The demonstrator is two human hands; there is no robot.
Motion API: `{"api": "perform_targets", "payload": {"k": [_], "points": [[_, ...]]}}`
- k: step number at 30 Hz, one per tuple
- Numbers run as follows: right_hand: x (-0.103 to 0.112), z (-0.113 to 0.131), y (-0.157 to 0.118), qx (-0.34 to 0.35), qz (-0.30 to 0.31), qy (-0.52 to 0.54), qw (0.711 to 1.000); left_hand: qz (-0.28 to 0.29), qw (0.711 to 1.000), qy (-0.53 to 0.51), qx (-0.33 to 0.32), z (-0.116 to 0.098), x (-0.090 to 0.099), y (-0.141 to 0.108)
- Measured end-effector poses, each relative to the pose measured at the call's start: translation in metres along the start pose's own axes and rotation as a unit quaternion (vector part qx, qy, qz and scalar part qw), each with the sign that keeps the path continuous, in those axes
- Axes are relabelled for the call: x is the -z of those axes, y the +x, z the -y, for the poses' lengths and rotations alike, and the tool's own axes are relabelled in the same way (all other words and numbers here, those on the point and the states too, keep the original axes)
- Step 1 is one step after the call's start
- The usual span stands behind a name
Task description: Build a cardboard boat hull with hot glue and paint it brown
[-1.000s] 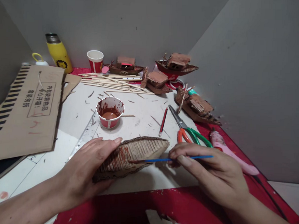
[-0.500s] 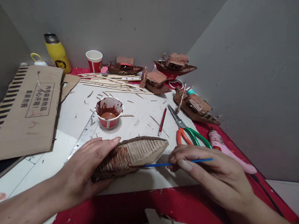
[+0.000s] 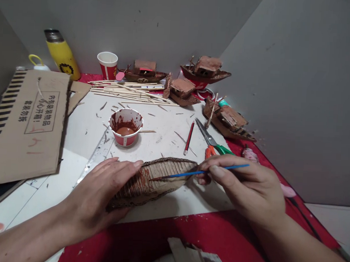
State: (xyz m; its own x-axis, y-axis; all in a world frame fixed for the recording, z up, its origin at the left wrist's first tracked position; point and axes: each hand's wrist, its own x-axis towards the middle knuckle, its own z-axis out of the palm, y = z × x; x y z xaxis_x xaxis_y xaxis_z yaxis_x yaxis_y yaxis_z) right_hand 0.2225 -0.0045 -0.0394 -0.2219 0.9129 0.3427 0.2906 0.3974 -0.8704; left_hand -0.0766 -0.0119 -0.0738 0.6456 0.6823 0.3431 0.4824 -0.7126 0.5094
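My left hand (image 3: 102, 193) is closed round the near-left end of a cardboard boat hull (image 3: 164, 172), thumb on the upper rim. Inside, the hull is ribbed corrugated card, streaked reddish-brown on the left and bare tan toward the pointed right end. A thin blue paintbrush (image 3: 187, 173) is pinched in my right hand (image 3: 242, 188), its brown tip over the ribbed inside, near the painted patch; whether it touches cannot be told. Beyond the hull stands a paper cup of brown paint (image 3: 125, 129), its inner wall splashed.
Scissors (image 3: 211, 138) and a red-black pencil (image 3: 189, 138) lie beyond my right hand. Several brown model boats (image 3: 182, 89) stand at the back, beside thin wooden sticks (image 3: 130, 91). A cardboard sheet (image 3: 27, 128), a clear ruler (image 3: 95, 158) and a yellow bottle (image 3: 62, 56) are leftward.
The brush tip has moved from the hull's near edge up and left onto the ribbed middle. My right hand has risen slightly. The left hand still holds the hull; the view has shifted a little.
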Motion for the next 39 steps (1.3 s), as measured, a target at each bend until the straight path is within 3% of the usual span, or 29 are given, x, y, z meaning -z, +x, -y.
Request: {"api": "perform_targets", "payload": {"k": [5,11,19,26,31,37,39], "points": [[-0.0042,0.0013,-0.0032,0.033,0.059,0.005,0.998,0.001,1.0,0.006,-0.004,-0.0001,0.001,0.0001],[-0.0059,-0.0006,-0.0025,0.042,0.024,-0.021,0.999,0.004,1.0,0.004,-0.015,0.0003,0.0015,0.0014],[-0.0035,-0.0009,-0.0037,0.079,0.076,-0.044,0.993,-0.008,1.0,0.002,-0.019,0.0007,-0.0003,0.001],[-0.007,-0.0014,-0.0032,0.107,0.036,-0.028,0.993,-0.005,1.0,0.007,-0.01,0.0008,-0.0006,-0.0008],[-0.0029,0.0023,-0.0041,0.103,0.086,-0.051,0.99,-0.001,1.0,0.009,-0.017,0.0012,0.0001,0.0005],[0.0014,-0.0042,-0.0095,0.09,-0.035,-0.065,0.993,-0.002,1.0,0.007,-0.007,0.001,-0.0001,-0.0002],[0.001,-0.0052,-0.0084,0.105,-0.034,-0.095,0.989,-0.006,1.0,0.004,-0.007,0.0011,-0.0004,-0.001]]}}
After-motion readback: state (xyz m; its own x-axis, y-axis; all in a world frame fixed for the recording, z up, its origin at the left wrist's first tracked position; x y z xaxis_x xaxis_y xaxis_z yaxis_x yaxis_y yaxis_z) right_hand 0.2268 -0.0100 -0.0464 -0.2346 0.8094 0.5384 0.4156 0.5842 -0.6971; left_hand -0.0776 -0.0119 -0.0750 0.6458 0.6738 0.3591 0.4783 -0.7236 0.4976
